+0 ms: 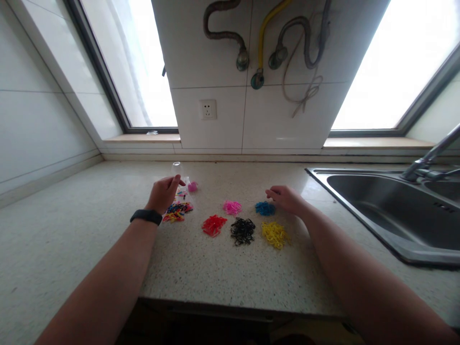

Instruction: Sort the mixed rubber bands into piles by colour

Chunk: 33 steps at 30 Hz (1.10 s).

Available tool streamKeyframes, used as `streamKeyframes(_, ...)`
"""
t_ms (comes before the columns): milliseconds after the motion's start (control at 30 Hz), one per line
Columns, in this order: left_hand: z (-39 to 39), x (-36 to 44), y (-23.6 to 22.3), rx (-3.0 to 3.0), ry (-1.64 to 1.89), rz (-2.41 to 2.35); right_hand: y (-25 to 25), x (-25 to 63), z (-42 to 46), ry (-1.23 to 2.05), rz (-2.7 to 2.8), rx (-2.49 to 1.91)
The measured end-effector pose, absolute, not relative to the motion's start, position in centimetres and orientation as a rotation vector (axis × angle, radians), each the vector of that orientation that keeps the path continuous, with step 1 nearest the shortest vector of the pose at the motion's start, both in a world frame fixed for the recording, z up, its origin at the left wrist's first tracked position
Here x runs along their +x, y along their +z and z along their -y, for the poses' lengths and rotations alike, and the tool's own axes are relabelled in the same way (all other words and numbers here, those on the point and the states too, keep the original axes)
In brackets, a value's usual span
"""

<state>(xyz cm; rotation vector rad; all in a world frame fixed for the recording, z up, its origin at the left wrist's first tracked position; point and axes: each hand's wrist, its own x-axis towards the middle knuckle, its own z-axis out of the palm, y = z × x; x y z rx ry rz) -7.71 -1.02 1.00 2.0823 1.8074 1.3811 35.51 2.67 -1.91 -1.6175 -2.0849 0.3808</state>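
My left hand [164, 192], with a dark band on its wrist, is above a mixed pile of small coloured rubber bands [176, 211]. Its thumb and fingers are drawn together; anything between them is too small to make out. Just beyond those fingers is a clear plastic container [177, 167], partly hidden, beside a small pink object [192, 186]. My right hand [285, 198] is closed beside a blue heap of bands [265, 208], its fingertips curled together and their contents unclear. Sorted by colour are pink bands [232, 207], red bands [214, 225], black bands [242, 231] and yellow bands [275, 235].
The speckled countertop [201, 273] runs to a tiled wall with a power socket [207, 109]. A steel sink [388, 206] with a faucet [427, 160] is set in at the right. Hoses and a yellow pipe [262, 43] hang on the wall above.
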Motion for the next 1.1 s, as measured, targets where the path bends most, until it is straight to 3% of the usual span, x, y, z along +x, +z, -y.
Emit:
streamKeyframes(300, 0.5, -7.7, 0.4, 2.12, 1.423, -1.761, 1.6, 29.7, 2.5, 0.245, 2.522, -1.011)
streamKeyframes(867, 0.2, -7.1, 0.4, 2.19, 1.391, -1.719, 1.3, 27.0, 4.1, 0.143, 2.724, -1.093)
streamKeyframes(1100, 0.2, -7.3, 0.3, 2.198, 1.386, -1.742, 1.8, 27.3, 4.2, 0.247, 2.689, -1.1)
